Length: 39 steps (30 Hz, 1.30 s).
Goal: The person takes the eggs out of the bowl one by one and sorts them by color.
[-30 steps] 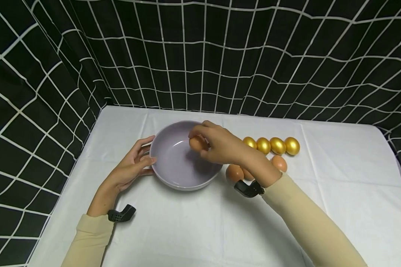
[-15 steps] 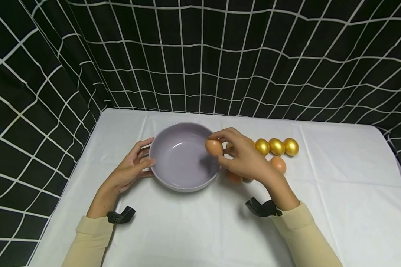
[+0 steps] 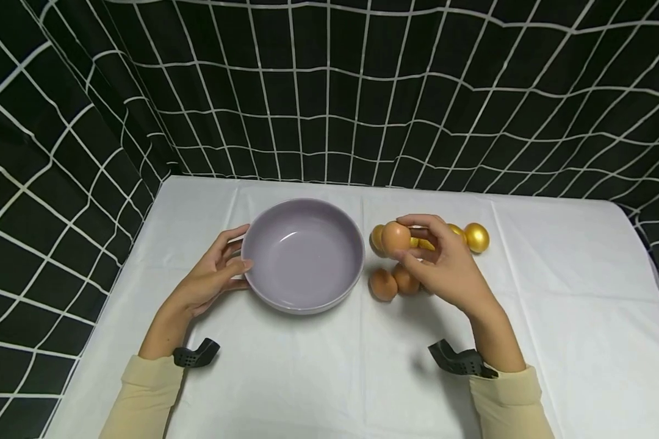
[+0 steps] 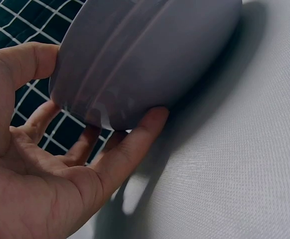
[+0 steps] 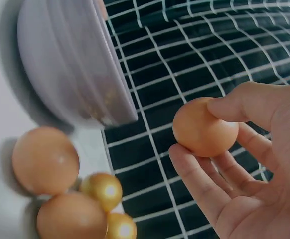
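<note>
A shallow purple bowl (image 3: 303,253) (image 4: 150,55) (image 5: 70,64) stands empty on the white table. My left hand (image 3: 214,274) (image 4: 45,164) cups its left side, thumb on the rim and fingers along the outer wall. My right hand (image 3: 442,265) (image 5: 249,189) pinches a brown egg (image 3: 396,236) (image 5: 205,127) between thumb and fingertips, in the air just right of the bowl and above the eggs on the table. Two brown eggs (image 3: 382,284) (image 5: 45,159) lie below it beside the bowl.
Gold eggs (image 3: 476,237) (image 5: 101,190) lie in a row behind my right hand, partly hidden by it. The white tablecloth (image 3: 554,292) runs on to the right and front. A black curtain with a white grid (image 3: 329,91) closes off the back and left.
My right hand has carried the brown egg from over the bowl to the right, out past the rim, above the eggs on the table. My left hand has stayed on the bowl.
</note>
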Each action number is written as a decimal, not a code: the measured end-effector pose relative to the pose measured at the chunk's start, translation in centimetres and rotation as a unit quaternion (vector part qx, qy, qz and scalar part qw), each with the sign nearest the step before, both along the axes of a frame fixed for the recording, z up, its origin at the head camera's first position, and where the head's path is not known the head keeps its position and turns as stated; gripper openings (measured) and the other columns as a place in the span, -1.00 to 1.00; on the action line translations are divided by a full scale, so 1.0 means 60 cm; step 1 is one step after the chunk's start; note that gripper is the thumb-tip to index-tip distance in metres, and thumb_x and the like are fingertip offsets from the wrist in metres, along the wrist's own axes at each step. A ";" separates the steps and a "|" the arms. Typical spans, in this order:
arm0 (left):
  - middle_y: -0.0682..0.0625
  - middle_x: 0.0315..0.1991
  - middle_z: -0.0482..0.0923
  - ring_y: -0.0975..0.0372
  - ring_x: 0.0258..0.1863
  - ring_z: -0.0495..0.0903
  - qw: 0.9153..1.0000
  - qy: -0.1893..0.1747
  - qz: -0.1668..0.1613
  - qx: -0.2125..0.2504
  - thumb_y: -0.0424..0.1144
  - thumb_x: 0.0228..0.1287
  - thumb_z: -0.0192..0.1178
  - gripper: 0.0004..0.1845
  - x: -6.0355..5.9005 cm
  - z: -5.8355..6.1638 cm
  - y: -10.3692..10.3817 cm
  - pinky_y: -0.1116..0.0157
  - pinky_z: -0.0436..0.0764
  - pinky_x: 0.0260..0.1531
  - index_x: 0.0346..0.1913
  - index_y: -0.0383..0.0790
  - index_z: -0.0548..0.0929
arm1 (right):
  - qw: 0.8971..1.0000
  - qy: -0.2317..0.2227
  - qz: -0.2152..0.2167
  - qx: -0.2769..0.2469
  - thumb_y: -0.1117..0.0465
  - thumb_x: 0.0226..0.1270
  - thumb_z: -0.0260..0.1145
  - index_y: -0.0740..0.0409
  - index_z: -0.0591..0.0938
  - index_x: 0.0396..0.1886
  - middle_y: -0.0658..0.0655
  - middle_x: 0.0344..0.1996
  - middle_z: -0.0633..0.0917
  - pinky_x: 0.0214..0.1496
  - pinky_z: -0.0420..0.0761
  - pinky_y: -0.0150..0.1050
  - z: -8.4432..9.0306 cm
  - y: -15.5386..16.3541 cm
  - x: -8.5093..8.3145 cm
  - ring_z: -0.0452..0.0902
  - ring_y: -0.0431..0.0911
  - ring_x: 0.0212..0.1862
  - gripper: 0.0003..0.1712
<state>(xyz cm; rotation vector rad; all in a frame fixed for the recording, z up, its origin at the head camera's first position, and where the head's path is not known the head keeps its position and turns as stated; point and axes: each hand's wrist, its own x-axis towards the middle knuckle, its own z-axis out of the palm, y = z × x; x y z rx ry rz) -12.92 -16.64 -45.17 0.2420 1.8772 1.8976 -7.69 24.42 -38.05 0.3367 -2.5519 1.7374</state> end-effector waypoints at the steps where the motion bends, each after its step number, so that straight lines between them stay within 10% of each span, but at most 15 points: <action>1: -0.20 0.61 0.17 0.22 0.27 0.58 1.000 -0.001 0.000 -0.001 -0.39 0.51 0.20 -0.20 -0.001 0.000 0.001 0.06 0.76 0.07 0.67 0.09 0.12 | 1.000 0.000 -0.003 -0.010 0.43 0.37 0.42 0.25 0.54 0.34 0.13 0.30 0.56 0.10 0.72 -0.48 -0.001 0.006 0.003 0.60 -0.22 0.22 -0.44; 15: -0.25 0.60 0.15 0.20 0.27 0.57 1.000 0.000 -0.004 0.000 -0.39 0.51 0.19 -0.19 0.005 0.002 0.001 0.04 0.76 0.10 0.68 0.05 0.09 | 0.996 -0.014 -0.060 -0.065 0.45 0.39 0.40 0.22 0.51 0.37 -0.05 0.27 0.54 0.04 0.71 -0.54 -0.013 0.078 0.031 0.57 -0.24 0.22 -0.42; 27: -0.25 0.60 0.16 0.09 0.31 0.54 1.000 0.000 -0.001 -0.004 -0.39 0.51 0.18 -0.18 0.003 0.006 0.001 0.04 0.75 0.10 0.68 0.06 0.09 | 0.990 -0.013 -0.135 0.030 0.34 0.39 0.46 0.21 0.53 0.40 -0.20 0.27 0.58 -0.01 0.66 -0.63 -0.033 0.135 0.038 0.56 -0.39 0.19 -0.40; 39: -0.26 0.61 0.14 0.11 0.30 0.55 1.000 0.004 -0.002 0.000 -0.40 0.50 0.18 -0.18 0.003 -0.002 0.000 0.00 0.75 0.10 0.68 0.04 0.08 | 0.980 -0.043 -0.151 0.119 0.29 0.45 0.41 0.28 0.47 0.45 0.13 0.38 0.50 0.00 0.57 -0.72 -0.050 0.180 0.035 0.40 -0.51 0.14 -0.37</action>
